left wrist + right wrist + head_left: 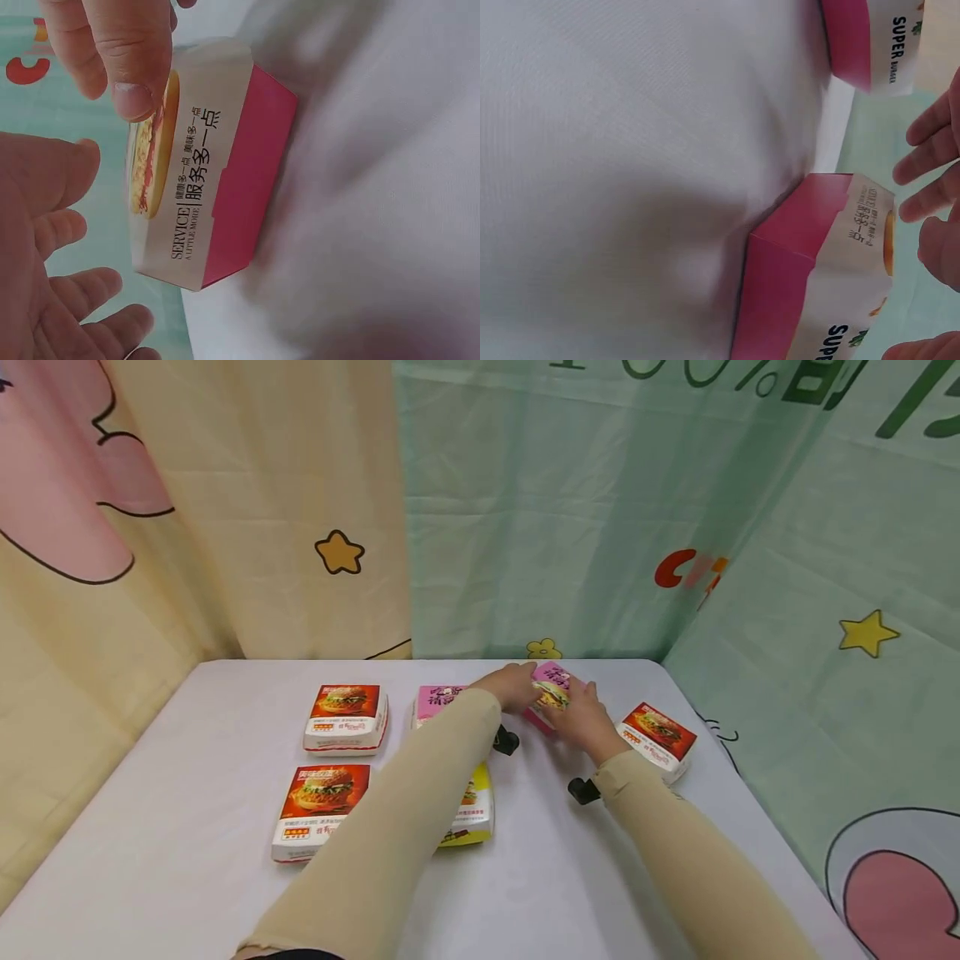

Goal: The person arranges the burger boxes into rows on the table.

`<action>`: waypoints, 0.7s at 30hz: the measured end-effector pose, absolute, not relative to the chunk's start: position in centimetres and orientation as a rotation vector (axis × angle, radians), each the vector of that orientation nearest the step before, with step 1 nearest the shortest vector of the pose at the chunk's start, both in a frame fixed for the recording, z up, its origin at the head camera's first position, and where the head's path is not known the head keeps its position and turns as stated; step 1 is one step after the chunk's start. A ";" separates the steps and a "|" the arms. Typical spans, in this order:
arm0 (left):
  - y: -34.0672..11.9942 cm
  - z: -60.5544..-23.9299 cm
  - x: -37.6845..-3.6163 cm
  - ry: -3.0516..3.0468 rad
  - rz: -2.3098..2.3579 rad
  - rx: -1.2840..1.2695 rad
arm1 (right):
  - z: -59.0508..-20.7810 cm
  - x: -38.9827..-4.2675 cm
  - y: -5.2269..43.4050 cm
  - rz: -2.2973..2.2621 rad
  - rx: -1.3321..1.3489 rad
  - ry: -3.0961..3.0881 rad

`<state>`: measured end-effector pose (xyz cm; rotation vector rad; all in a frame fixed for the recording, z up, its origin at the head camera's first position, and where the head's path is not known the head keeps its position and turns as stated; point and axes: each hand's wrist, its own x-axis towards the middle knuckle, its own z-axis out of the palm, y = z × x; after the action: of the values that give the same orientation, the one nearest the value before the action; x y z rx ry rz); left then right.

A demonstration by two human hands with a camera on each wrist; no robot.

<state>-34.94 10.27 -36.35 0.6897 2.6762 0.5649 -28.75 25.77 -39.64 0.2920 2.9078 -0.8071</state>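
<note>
Pink burger box (551,692) sits at the tabletop's (187,827) far edge, between relaxed, open hands, left (512,685) and right (581,720); probably light, crushable cardboard, best held by its side walls.

Your pink burger box (225,172) looks like thin folded paperboard, smooth with a slight satin sheen, printed pink and white. The red boxes (347,717) and the yellow box (472,814) near your sleeves show the same printed card. The counter (187,827) wears a white cloth, matt and finely woven, lying in soft wrinkles. Your sleeves (405,827) are matt beige knit. The curtains (525,527) behind are thin printed fabric, creased from folding.
</note>
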 end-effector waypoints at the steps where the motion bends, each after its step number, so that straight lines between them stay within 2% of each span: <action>1: 10.2 -36.5 -35.1 2.667 0.562 0.681 | -39.7 -28.8 25.7 -0.806 0.300 2.898; 21: 10.3 -37.5 -35.0 2.634 0.572 0.678 | -40.3 -29.6 26.0 -0.763 0.375 2.801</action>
<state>-35.02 10.28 -37.53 0.6776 2.6341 0.5721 -29.59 26.00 -40.31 0.3749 2.8010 -0.7626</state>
